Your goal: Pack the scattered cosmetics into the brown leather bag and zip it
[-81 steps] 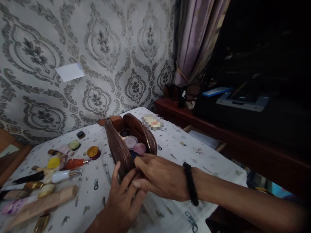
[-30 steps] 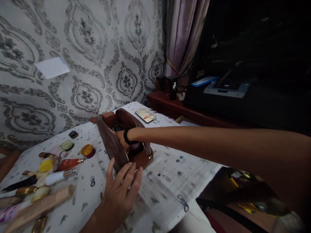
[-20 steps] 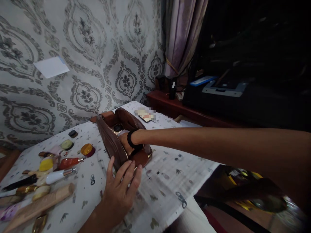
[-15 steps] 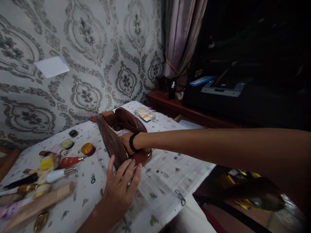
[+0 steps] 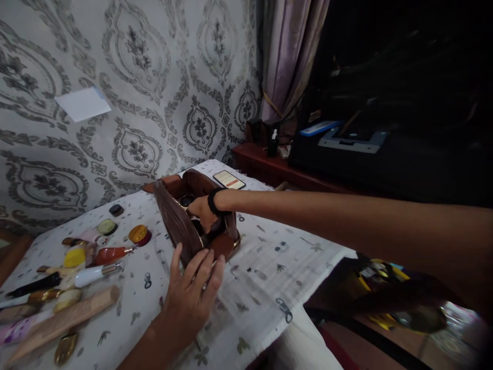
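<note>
A brown zippered bag (image 5: 175,218) stands with its top open on the patterned white cloth. My right hand (image 5: 205,209), with a black band at the wrist, reaches down into it; its fingertips are hidden inside, so I cannot see whether they hold anything. Beside those fingers, within the bag, lies a round black-topped item (image 5: 187,200). My left hand (image 5: 194,288) rests against the bag's near end, fingers spread over its edge.
Left of the bag lie an amber-lidded jar (image 5: 139,235), a red bottle (image 5: 111,255), a white tube (image 5: 96,275), a long beige tube (image 5: 77,313) and several other cosmetics. A lit phone (image 5: 229,179) lies behind the bag. A dark red shelf (image 5: 262,164) runs along the back right.
My right hand has risen a little and shifted toward the bag's far part. A pale item beside its fingers no longer shows. My left hand stays in place.
</note>
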### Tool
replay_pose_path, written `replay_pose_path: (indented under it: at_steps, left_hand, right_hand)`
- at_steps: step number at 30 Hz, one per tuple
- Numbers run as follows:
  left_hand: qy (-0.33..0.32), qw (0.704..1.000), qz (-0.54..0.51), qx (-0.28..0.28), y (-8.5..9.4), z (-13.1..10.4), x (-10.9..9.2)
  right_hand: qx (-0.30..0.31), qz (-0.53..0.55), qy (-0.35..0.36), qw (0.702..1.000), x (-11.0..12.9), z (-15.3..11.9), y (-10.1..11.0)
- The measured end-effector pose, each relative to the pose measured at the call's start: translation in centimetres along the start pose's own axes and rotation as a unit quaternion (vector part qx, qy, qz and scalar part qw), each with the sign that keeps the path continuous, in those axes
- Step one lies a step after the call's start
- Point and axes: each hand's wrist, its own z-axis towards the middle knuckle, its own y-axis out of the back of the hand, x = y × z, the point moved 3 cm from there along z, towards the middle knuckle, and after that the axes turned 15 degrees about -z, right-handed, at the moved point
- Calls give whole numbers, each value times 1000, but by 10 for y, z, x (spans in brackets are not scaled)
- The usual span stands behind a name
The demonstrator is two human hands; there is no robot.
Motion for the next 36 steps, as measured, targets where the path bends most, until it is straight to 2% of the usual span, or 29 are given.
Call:
replay_pose_path:
  at_steps: [3,6,13,21,26,32,36]
  left_hand:
    - [1,1000,1,9,-2,-3,1]
    - [-2,1000,4,13,-3,-4,2]
    - [-6,1000,10,17,-2,-5,2]
    - [-12,999,12,27,-4,-5,3]
    - [-9,1000,1,19,-3,-3,1]
    - [-4,1000,-3,14,-4,-3,0]
    - [-1,1000,-8,8,-5,-3,-1]
  right_hand:
    - [64,-57,-34,996,4,-7,4]
    - [87,-102,-63,989,7,-11,1]
    - [61,-136,-82,985,3,-18,-6]
    - [95,-142,-90,981,-3,-4,-11]
    - [87,-145,-100,980,-1,-12,-5]
    - [41,-130,-35,990,4,-22,0]
    - [38,-128,-11,991,6,-23,0]
